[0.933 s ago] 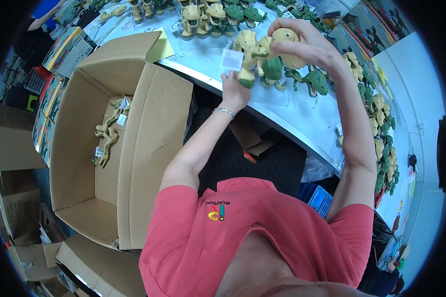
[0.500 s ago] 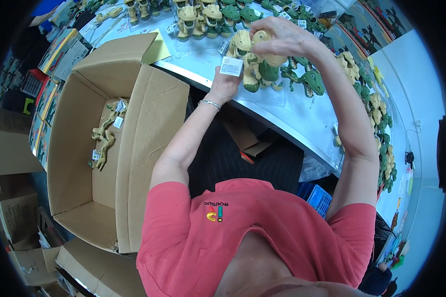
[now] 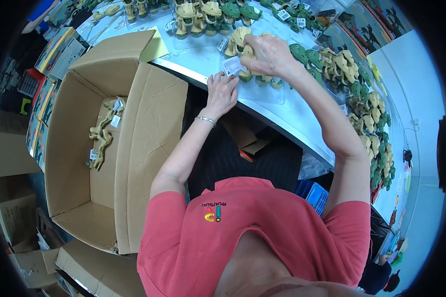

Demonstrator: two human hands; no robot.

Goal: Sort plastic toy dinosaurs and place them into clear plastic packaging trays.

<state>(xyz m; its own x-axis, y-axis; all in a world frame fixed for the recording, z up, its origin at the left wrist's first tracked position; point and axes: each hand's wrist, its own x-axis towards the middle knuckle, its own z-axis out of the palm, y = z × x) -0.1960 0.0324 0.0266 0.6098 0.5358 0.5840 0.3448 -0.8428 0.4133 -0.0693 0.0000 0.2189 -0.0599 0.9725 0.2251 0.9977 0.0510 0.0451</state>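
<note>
My right hand [image 3: 268, 55] is closed round a tan toy dinosaur [image 3: 248, 51], mostly hidden under its fingers. The toy stands among others on a clear plastic tray [image 3: 271, 94] near the table's front edge. Just left of that hand is another tan dinosaur [image 3: 237, 41], its mouth open. A white paper tag [image 3: 231, 66] hangs at the tray's left corner. My left hand [image 3: 222, 95] is at the table edge below the tag, its fingers stretched out and apart, with nothing visibly held. A bracelet circles the left wrist.
An open cardboard box [image 3: 79, 148] stands left of me, with a few tagged tan toys [image 3: 101, 136] inside. Rows of tan and green dinosaurs [image 3: 198, 15] fill the table's far side. More toys [image 3: 374, 123] line its right side. A blue plastic crate [image 3: 314, 195] sits below.
My left hand has drawn back from the tag toward the table edge. My right hand has come down slightly onto the toys. A green dinosaur beside the tray no longer shows there.
</note>
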